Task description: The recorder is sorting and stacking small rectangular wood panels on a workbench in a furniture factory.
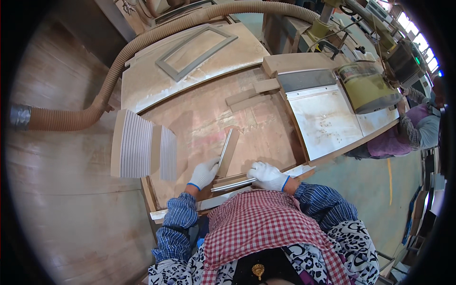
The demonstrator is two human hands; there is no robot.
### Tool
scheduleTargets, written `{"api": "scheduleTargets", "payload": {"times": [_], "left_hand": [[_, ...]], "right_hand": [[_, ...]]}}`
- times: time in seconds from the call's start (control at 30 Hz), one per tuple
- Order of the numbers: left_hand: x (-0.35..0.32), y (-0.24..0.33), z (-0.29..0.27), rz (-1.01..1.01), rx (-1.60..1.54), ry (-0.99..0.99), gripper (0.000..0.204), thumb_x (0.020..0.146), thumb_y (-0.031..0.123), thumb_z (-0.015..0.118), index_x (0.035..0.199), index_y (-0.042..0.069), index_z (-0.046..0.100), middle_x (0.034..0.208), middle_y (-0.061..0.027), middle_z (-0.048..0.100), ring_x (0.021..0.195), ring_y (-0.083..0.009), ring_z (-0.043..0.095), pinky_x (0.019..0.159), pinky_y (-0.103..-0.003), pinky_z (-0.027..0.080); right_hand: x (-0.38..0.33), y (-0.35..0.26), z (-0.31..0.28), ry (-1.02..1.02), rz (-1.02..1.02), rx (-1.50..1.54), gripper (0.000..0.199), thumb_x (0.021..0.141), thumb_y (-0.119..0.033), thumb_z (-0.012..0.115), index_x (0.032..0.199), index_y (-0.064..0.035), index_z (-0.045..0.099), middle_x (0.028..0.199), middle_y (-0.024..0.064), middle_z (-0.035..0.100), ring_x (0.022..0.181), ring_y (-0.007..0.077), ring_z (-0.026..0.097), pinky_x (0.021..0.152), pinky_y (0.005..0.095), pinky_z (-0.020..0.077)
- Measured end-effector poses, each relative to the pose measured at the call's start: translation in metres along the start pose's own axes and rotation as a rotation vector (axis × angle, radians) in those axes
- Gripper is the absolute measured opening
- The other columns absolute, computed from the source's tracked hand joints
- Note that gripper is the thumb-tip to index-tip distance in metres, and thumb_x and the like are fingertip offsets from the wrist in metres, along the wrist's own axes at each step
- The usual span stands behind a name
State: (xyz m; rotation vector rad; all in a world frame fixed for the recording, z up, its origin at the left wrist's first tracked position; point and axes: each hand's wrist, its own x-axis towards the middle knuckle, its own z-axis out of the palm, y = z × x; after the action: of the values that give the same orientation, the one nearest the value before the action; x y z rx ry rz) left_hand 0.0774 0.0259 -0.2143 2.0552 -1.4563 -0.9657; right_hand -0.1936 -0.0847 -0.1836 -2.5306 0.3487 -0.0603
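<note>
Far left: a ribbed brown hose (102, 97) is curving up and around the workbench. Next, a larger panel stack (135, 145) is standing on the bench's left side, with a smaller panel stack (167, 153) touching its right.

The left hand (204, 174), white-gloved, is resting against the near end of a white-edged strip (230, 153); whether its fingers are pinching cannot be told, as the grip is hidden. This strip is lying just right of that hand, slanting away from the wearer, between both hands.

Below it, a front strip (232, 185) is lying crosswise near the bench edge. The right hand (268, 176), also gloved, is curling its fingers over that strip's right end, pinching it.

Beyond, wooden offcuts (251, 94) are lying well apart from both hands. Right: a yellow-green machine housing (368, 88) is sitting above a pale worktable (323, 123); a co-worker (418, 126) is standing beside it.
</note>
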Motion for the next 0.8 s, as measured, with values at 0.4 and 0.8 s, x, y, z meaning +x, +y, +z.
{"api": "scheduleTargets", "payload": {"times": [0.4, 0.8], "left_hand": [[-0.01, 0.006, 0.027, -0.018, 0.094, 0.1, 0.043, 0.085, 0.028, 0.06, 0.122, 0.008, 0.059, 0.108, -0.0233, 0.067, 0.101, -0.0416, 0.063, 0.088, -0.048, 0.05], [-0.023, -0.017, 0.026, -0.095, -0.1, 0.196, 0.034, 0.087, 0.023, 0.06, 0.117, 0.006, 0.06, 0.102, -0.0231, 0.067, 0.099, -0.0408, 0.064, 0.085, -0.045, 0.05]], "right_hand": [[-0.004, 0.019, -0.008, -0.147, 0.205, 0.326, 0.033, 0.094, -0.024, 0.059, 0.122, -0.0092, 0.063, 0.119, 0.0187, 0.064, 0.109, 0.0373, 0.061, 0.095, 0.0407, 0.0477], [0.022, 0.034, 0.015, -0.157, 0.315, 0.223, 0.027, 0.096, -0.027, 0.052, 0.11, -0.0092, 0.066, 0.108, 0.0198, 0.067, 0.103, 0.0411, 0.061, 0.089, 0.0481, 0.0481]]}}
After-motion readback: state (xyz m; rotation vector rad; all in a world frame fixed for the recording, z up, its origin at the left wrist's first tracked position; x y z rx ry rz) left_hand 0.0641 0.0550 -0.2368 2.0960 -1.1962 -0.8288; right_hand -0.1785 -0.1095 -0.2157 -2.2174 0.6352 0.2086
